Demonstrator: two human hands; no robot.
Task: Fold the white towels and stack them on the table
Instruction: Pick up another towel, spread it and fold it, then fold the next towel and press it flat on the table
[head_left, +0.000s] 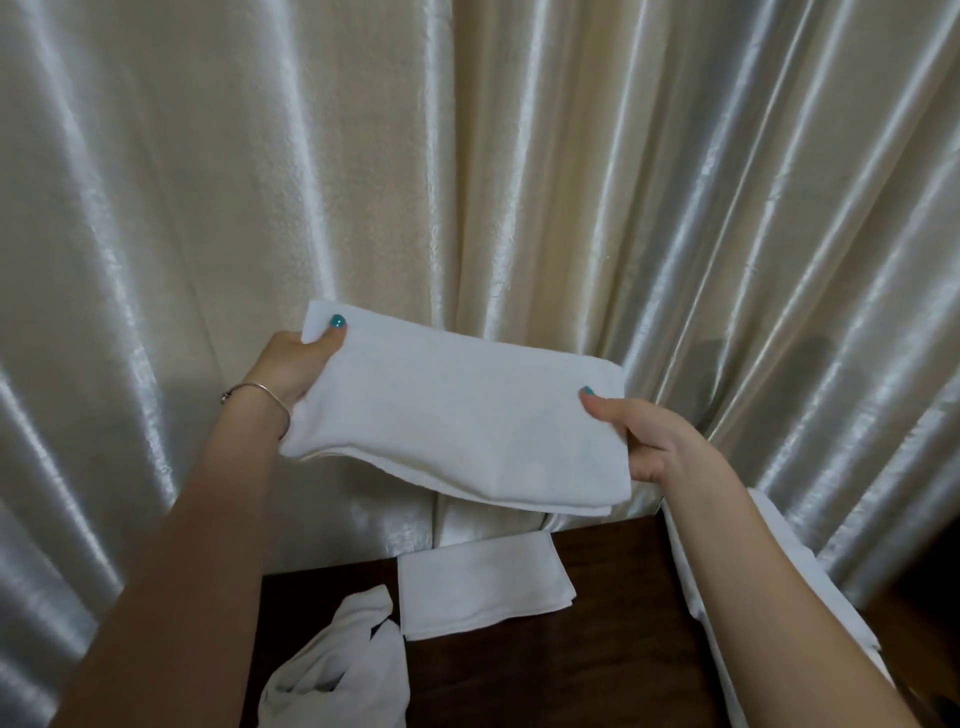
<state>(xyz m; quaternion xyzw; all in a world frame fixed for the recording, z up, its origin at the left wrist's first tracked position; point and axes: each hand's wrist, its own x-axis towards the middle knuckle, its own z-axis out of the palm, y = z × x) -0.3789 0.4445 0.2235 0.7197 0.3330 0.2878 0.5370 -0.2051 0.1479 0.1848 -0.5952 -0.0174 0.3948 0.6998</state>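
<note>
- A white terry towel, folded into a long rectangle of several layers (457, 421), was held in the air in front of the pale satin curtain (467, 156), above the far edge of the dark brown wooden desk (613, 597) and touching nothing on it.
- The left hand (291, 369) gripped the towel's left end, thumb on top and fingers hidden beneath the cloth; a thin silver bracelet (260, 392) circled that wrist.
- The right hand (649, 436) pinched the right end the same way, thumb over the upper face, fingers clenched behind it.
- One flat, folded white towel (485, 584) already lay on the desk against its far edge, the start of the stack.
- A crumpled, unfolded white towel (337, 670) sat toward the desk's near left part, just beside the folded one; it remained to be done.
- More white cloth (779, 571) showed past the desk's right edge, behind the right forearm; whether it was another towel could not be told.
- By my reckoning the task stood near its middle: one towel laid down, one folded or nearly so and not yet placed, at least one untouched.
- No basket, box or other container was in sight.
</note>
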